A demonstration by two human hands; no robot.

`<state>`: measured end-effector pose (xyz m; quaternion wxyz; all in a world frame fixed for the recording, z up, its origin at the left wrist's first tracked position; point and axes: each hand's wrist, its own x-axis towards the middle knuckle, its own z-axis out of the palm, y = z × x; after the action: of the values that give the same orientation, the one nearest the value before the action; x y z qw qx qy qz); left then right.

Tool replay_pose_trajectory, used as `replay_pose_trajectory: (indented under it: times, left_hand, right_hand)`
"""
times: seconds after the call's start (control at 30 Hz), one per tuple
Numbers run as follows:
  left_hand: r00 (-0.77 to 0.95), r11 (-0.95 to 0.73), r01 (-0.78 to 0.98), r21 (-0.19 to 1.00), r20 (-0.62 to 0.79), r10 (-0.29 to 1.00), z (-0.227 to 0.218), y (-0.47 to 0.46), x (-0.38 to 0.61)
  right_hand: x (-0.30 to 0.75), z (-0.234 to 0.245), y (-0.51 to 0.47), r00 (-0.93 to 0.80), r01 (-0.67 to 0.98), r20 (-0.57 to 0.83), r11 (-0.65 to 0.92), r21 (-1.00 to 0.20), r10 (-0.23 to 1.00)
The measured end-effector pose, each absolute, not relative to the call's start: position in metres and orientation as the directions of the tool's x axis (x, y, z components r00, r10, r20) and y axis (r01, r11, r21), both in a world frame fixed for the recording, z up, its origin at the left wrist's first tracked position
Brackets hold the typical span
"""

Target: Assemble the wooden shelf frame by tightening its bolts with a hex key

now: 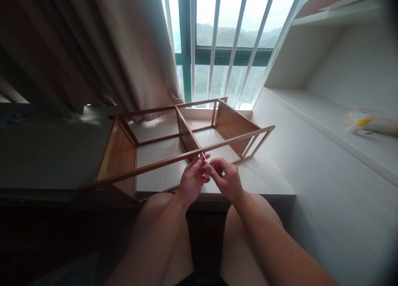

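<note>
From my remote feed: a honey-brown wooden shelf frame (186, 140) lies on a pale grey-white desk top (267, 174). I see a thin silvery metal tool (204, 157), a beige fabric curtain (137, 49), a dark green window frame (185, 49) behind white vertical bars (234, 41), and a blurred yellow-and-white packet (370, 122) on a white shelf (342, 132).

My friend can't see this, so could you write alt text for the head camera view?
Two hands, left hand and right hand, pinch a thin metal piece against the front rail of a wooden shelf frame lying on a white surface beneath a barred window.
</note>
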<state>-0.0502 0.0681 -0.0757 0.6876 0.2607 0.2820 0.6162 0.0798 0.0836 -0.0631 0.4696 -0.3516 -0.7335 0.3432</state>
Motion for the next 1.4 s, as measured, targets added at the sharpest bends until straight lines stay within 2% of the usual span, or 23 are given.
replay_pose_trajectory:
  times: [0.2, 0.33, 0.9, 1.13, 1.23, 1.4]
  left_hand:
    - [0.005, 0.079, -0.748, 0.659, -0.114, 0.993, -0.074, 0.084, -0.045]
    - [0.046, 0.109, -0.755, 0.647, -0.113, 0.993, -0.072, 0.083, -0.044]
    - [0.074, 0.126, -0.743, 0.658, -0.107, 0.992, -0.075, 0.084, -0.047]
    - [0.064, 0.115, -0.73, 0.674, -0.1, 0.993, -0.075, 0.085, -0.046]
    - [0.055, 0.109, -0.723, 0.682, -0.099, 0.994, -0.076, 0.085, -0.046]
    - [0.023, 0.109, -0.695, 0.71, -0.129, 0.991, -0.075, 0.084, -0.048]
  right_hand:
    - [0.08, -0.063, 0.084, -0.267, 0.251, 0.536, 0.595, -0.764, 0.801]
    - [0.081, -0.064, 0.084, -0.284, 0.222, 0.563, 0.624, -0.749, 0.776]
    - [0.082, -0.063, 0.086, -0.273, 0.239, 0.566, 0.624, -0.744, 0.778]
    - [0.085, -0.06, 0.086, -0.208, 0.389, 0.58, 0.611, -0.689, 0.787]
    - [0.083, -0.058, 0.084, -0.2, 0.356, 0.543, 0.576, -0.736, 0.816]
    - [0.076, -0.063, 0.082, -0.221, 0.143, 0.386, 0.421, -0.896, 0.896]
